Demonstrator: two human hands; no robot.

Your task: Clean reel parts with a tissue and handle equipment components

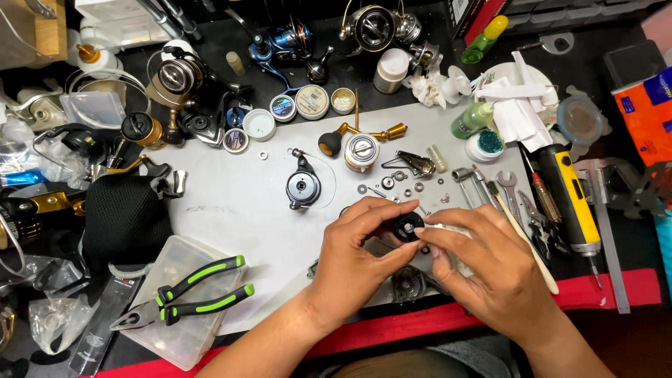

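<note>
Black reel part [407, 225] pinched; pliers [189, 294] well apart.

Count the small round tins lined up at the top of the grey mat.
5: blue-labelled tin, pale tin, gold tin, white tin, dark tin. Clutter may hide more.

A repair workbench, probably a fishing-reel workshop: spinning reels [374, 28] crowd the back, pliers [189, 294], wrenches [505, 192], a screwdriver [574, 203] and small washers [402, 183] litter the grey mat [231, 210].
</note>
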